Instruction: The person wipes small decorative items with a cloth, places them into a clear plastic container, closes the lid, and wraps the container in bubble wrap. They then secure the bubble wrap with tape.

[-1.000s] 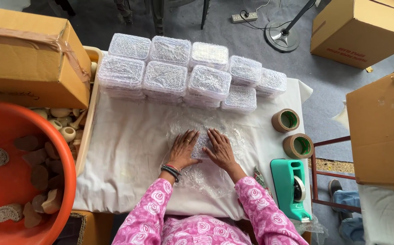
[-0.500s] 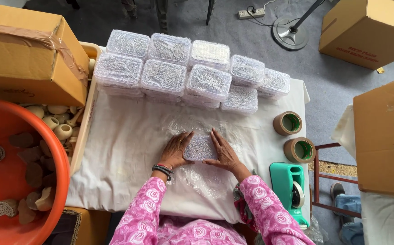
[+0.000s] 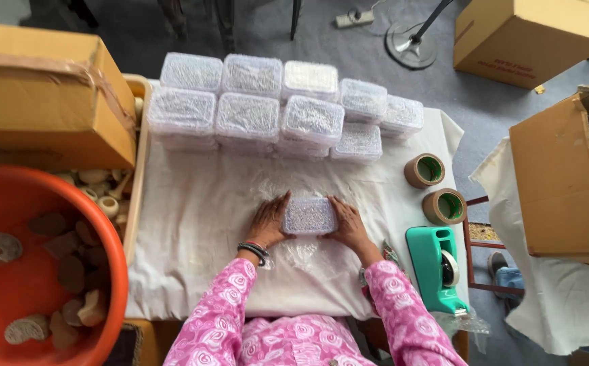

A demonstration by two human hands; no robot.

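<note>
Centrally, a small clear box [image 3: 310,215] lies on a sheet of clear wrap [image 3: 308,254] spread over the white cloth [image 3: 193,224] of the table. The left hand [image 3: 268,222] presses flat against the box's left side, and the right hand [image 3: 345,224] presses against its right side; the box is thus clamped between both palms, fingers extended, neither hand closed into a fist. This two-sided hold keeps the box square on the wrap.

Behind it, a stack [image 3: 267,108] of like boxes, each covered in bubble wrap, stands in rows at the table's far edge, well apart from the hands. Their contents cannot be made out.

To the right, two tape rolls [image 3: 436,190] and a green dispenser [image 3: 433,268] lie within reach of the right hand. At left, an orange tub [image 3: 115,271] holds brown lumps, and a closed carton [image 3: 44,95] rests above it. An open carton [image 3: 558,183] stands at right.
</note>
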